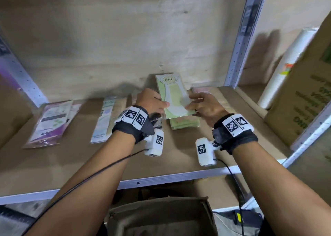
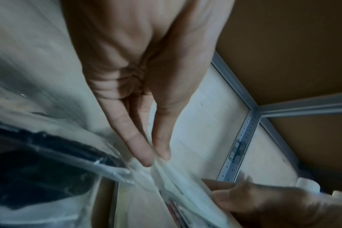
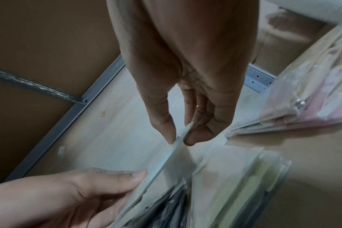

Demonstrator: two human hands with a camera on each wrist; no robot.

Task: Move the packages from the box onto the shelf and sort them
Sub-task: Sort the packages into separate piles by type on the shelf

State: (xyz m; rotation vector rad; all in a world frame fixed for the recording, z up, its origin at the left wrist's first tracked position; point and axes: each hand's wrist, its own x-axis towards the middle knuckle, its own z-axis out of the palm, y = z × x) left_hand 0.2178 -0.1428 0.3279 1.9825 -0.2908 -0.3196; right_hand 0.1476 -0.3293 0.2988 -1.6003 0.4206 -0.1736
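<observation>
Both hands hold one flat green package [image 1: 174, 97] marked ENE, tilted up just above the shelf board [image 1: 71, 164]. My left hand [image 1: 162, 102] pinches its left edge between thumb and fingers [image 2: 142, 154]. My right hand [image 1: 192, 103] pinches its right edge [image 3: 181, 138]. Directly under it lies a stack of green packages [image 1: 184, 123], also seen in the right wrist view as the green stack [image 3: 254, 177]. A black package [image 1: 155, 118] lies beneath my left wrist. Further left lie blue-white packages [image 1: 105, 119] and purple packages [image 1: 50, 123]; pink packages [image 3: 303, 100] lie to the right.
An open cardboard box [image 1: 161, 216] stands below the shelf's front edge. A large printed carton [image 1: 304, 92] and a white roll [image 1: 286, 65] fill the bay to the right, past the metal upright [image 1: 240, 47]. A wooden back wall closes the shelf.
</observation>
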